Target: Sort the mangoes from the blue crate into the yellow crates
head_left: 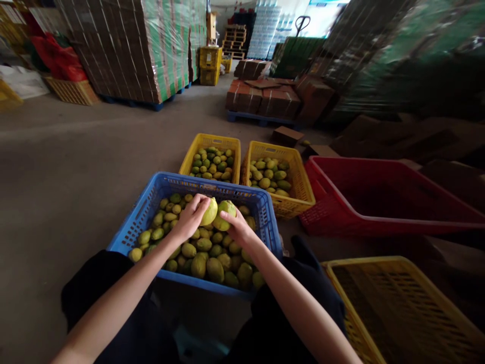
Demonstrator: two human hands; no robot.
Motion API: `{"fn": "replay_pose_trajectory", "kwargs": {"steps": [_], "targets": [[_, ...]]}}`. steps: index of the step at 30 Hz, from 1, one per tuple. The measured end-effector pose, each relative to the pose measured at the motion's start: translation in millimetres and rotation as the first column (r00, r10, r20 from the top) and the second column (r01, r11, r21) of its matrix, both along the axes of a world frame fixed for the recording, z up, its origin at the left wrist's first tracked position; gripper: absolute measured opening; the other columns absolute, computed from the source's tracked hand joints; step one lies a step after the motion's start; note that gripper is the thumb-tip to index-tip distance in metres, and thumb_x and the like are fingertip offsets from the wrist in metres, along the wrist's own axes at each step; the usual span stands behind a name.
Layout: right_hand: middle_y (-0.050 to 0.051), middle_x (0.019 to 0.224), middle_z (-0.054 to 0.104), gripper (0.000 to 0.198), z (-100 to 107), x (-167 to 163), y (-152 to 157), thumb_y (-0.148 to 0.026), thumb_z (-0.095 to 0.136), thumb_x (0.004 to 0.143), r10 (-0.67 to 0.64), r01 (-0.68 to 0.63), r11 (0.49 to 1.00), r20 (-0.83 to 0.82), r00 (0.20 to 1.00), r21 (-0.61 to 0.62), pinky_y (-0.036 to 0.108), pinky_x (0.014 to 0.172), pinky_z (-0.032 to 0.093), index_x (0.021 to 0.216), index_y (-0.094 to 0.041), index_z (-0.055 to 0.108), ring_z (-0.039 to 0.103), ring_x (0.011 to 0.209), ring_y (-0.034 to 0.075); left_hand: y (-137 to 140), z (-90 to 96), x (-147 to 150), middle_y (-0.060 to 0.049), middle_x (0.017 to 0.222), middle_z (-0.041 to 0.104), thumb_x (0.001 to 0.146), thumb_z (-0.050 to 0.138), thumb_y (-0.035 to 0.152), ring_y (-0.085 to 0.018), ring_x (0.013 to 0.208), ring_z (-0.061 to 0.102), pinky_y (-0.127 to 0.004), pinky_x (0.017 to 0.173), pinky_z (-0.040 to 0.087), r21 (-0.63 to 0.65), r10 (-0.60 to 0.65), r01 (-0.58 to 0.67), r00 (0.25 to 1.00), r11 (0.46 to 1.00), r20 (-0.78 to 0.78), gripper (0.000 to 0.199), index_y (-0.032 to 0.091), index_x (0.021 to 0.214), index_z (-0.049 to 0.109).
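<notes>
My left hand (194, 216) is closed around a yellow-green lemon (209, 212). In my right hand (237, 225) is a second, greener lemon (226, 214), gripped with the thumb across its front. The two lemons are side by side, close together, above a blue plastic crate (212, 287). Many more green and yellow lemons (203, 244) lie loose inside that crate, which stands between my knees. Both forearms reach in over its near edge.
Beyond the blue crate stand two yellow crates (242, 196) of lemons. A large red bin (382, 222) is at the right, with another yellow crate (364, 261) nearer me. Wrapped pallet stacks (125, 50) and strapped cardboard bundles (261, 98) stand farther back.
</notes>
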State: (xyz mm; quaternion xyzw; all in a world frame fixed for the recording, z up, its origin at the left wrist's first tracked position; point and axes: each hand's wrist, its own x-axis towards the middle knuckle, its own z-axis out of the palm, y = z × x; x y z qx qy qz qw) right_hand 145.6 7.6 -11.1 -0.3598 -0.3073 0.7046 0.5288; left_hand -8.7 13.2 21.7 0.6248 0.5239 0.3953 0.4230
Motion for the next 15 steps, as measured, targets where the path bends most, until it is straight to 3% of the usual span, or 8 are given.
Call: {"fn": "replay_pose_trajectory", "kwargs": {"steps": [4,8,15], "targets": [[-0.005,0.072,0.061,0.046,2,1,0,-0.029,0.088,0.05,0.003,-0.003,1.0,0.026,1.0,0.009,0.025,0.064,0.05,0.083,-0.021,0.056,0.058,0.064,0.012,1,-3.6,-1,-0.003,0.092,0.061,0.088,0.047,0.044,-0.017,0.088,0.058,-0.026,0.081,0.042,0.013,0.034,-0.034,0.999,0.999,0.011,0.022,0.022,0.089,0.049],[-0.006,0.071,0.06,0.045,0,1,0,-0.028,0.087,0.052,0.018,-0.022,0.998,0.076,0.997,0.053,0.024,0.062,0.047,0.084,-0.021,0.055,0.055,0.063,0.011,6,-5.2,-5,-0.002,0.089,0.06,0.09,0.045,0.041,-0.016,0.088,0.056,-0.026,0.082,0.043,0.116,-0.063,0.06,0.998,0.991,0.026,0.02,0.022,0.087,0.05],[-0.009,0.069,0.055,0.055,-5,0,-3,-0.024,0.087,0.048,-0.059,0.033,0.994,0.255,0.965,0.102,0.022,0.059,0.041,0.087,-0.024,0.049,0.049,0.063,0.01,12,-6.4,-10,-0.006,0.098,0.064,0.094,0.031,0.044,-0.019,0.098,0.057,-0.03,0.095,0.039,0.156,-0.071,0.07,0.998,0.985,0.001,0.037,0.021,0.083,0.058]]}}
